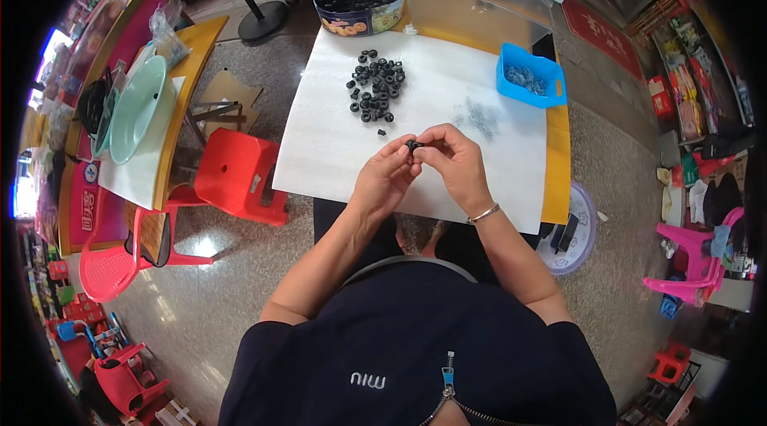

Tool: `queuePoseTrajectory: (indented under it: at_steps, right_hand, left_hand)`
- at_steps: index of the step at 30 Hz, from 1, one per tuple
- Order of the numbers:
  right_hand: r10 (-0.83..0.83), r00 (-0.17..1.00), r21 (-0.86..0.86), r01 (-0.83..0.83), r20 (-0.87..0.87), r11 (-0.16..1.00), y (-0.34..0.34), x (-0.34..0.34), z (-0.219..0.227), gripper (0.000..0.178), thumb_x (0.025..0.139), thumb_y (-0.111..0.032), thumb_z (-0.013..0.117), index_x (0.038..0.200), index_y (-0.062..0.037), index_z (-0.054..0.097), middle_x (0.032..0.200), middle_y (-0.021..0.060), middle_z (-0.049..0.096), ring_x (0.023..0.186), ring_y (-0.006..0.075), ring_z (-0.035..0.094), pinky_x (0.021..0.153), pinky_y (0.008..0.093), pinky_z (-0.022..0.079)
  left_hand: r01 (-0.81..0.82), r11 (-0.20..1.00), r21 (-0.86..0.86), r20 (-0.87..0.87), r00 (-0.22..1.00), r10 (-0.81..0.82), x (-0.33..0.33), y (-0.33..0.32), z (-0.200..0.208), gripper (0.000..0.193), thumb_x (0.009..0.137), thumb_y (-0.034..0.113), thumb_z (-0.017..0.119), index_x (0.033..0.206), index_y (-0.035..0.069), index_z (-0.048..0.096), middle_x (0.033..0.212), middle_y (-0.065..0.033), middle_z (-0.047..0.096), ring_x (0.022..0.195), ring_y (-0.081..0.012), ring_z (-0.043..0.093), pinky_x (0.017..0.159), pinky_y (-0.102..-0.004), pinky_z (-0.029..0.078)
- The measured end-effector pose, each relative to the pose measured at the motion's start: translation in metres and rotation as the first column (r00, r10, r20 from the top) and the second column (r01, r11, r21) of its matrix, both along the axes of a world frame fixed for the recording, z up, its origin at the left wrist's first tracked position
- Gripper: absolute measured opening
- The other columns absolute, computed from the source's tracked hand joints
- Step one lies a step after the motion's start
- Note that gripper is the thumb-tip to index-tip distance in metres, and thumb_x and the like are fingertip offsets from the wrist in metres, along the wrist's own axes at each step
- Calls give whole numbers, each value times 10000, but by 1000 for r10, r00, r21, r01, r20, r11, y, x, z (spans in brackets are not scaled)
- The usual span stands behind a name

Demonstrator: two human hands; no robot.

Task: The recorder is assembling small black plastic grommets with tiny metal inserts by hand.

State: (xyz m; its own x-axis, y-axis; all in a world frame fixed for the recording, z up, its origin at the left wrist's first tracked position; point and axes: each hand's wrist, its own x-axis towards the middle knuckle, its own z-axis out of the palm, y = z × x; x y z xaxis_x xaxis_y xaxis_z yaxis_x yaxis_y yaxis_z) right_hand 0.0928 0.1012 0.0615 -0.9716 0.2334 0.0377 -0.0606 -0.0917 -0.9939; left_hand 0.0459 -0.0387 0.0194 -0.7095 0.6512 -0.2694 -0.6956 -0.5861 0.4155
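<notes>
My left hand (385, 177) and my right hand (457, 164) meet above the near part of a white sheet (319, 122). Between their fingertips sits a small round black part (412, 145), pinched from both sides. Fingers cover some of it, so its exact kind does not show. A heap of similar black ring-shaped parts (375, 87) lies on the sheet beyond my left hand, with one stray small black piece (382, 132) nearer me. To the right, past my right hand, small silvery pieces (478, 118) are scattered thinly, too tiny to make out.
A blue plastic basket (513, 95) with grey small pieces stands at the table's right. At the far edge are an oval tin (351, 25) full of black parts and a clear plastic box (479, 15). A red stool (232, 170) is left of the table; a lilac basin (585, 226) is right.
</notes>
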Motion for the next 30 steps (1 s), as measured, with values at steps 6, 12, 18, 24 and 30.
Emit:
queuePoseTrajectory:
  at_steps: [6,12,18,24,30]
  right_hand:
    - [-67,980,387,135,-185,912,0,15,14,105,783,15,642,883,-1,611,843,52,608,697,110,601,625,231,479]
    - [-39,960,516,184,-279,836,0,21,17,97,781,12,643,872,3,611,824,72,610,670,143,602,580,254,484]
    - [53,929,627,204,-366,752,5,23,11,115,757,14,660,858,-3,607,797,84,605,647,185,601,560,274,478]
    - [70,950,570,123,-305,812,4,27,14,126,740,13,677,833,-9,595,782,77,593,657,195,596,556,287,475]
    - [89,941,614,139,-326,777,10,29,2,155,743,7,675,867,-24,586,784,79,574,669,200,585,562,297,469]
  left_hand:
    - [-40,991,-124,-192,981,16,8,1,16,232,897,64,569,1110,-26,576,967,-88,631,827,-151,602,749,-268,504]
    - [-97,953,-289,-392,920,-25,10,0,22,209,889,52,580,1073,-42,610,936,-83,646,795,-156,604,751,-278,498]
    - [-105,892,-439,-556,812,-178,6,-7,23,232,896,54,573,1097,-58,603,948,-91,650,816,-150,607,770,-279,495]
    - [0,905,-425,-484,845,-227,5,-7,22,257,896,75,578,1114,-61,599,918,-75,649,810,-130,600,767,-266,496]
    - [90,877,-473,-508,785,-354,6,-5,33,322,867,126,629,1125,-62,592,930,-88,647,800,-136,599,745,-267,495]
